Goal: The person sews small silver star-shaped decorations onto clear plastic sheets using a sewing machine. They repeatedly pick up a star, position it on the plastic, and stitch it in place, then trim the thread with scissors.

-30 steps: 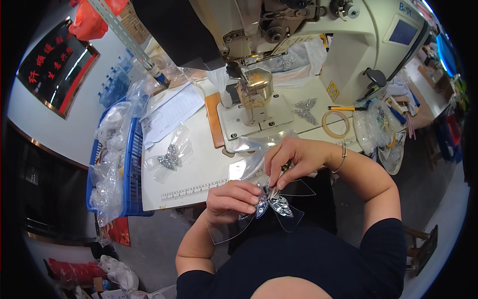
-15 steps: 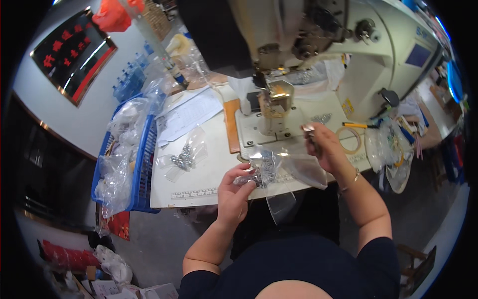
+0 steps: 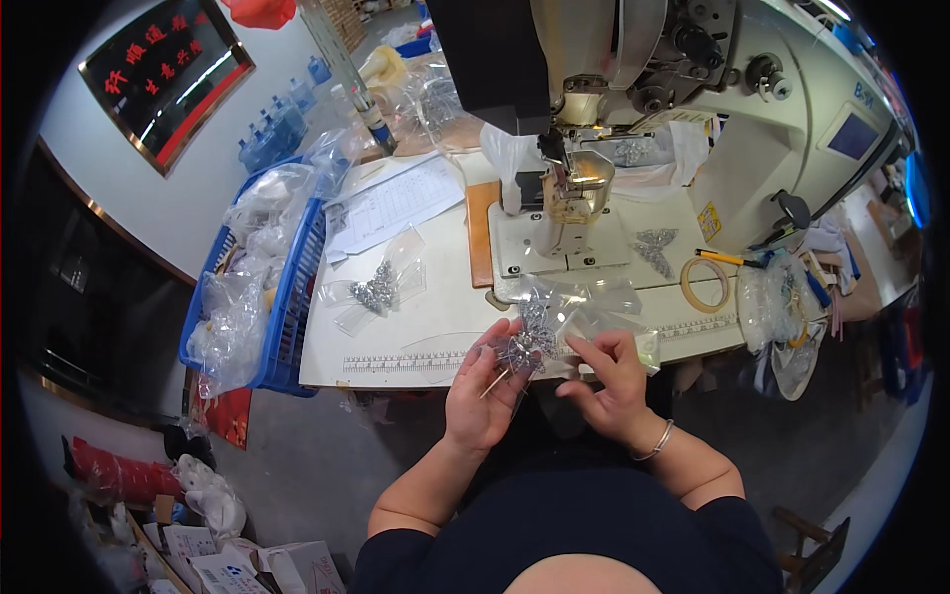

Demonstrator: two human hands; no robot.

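My left hand (image 3: 479,404) is closed around the edge of a silver rhinestone ornament (image 3: 527,346), palm turned partly up. Clear plastic sheet (image 3: 584,315) spreads from the ornament over the table's front edge. A thin pale stick (image 3: 494,383) pokes out beside my left fingers. My right hand (image 3: 616,388) hovers just right of the ornament, index finger and thumb apart, beside the plastic; whether it touches it I cannot make out. Two similar ornaments lie on the table: one on clear plastic (image 3: 374,289) at left, another (image 3: 655,251) right of the sewing machine (image 3: 579,193).
A blue basket (image 3: 287,315) full of plastic bags stands on the left. Written sheets (image 3: 401,213) lie behind the left ornament. To the right are a tape roll (image 3: 685,287), a yellow pen (image 3: 727,257) and a plastic bag (image 3: 772,297). A ruler strip (image 3: 406,362) runs along the front edge.
My right hand has come down and left from beside the machine bed toward the ornament. My left hand has turned more palm-up, with the ornament now showing between the hands. The whole view has shifted.
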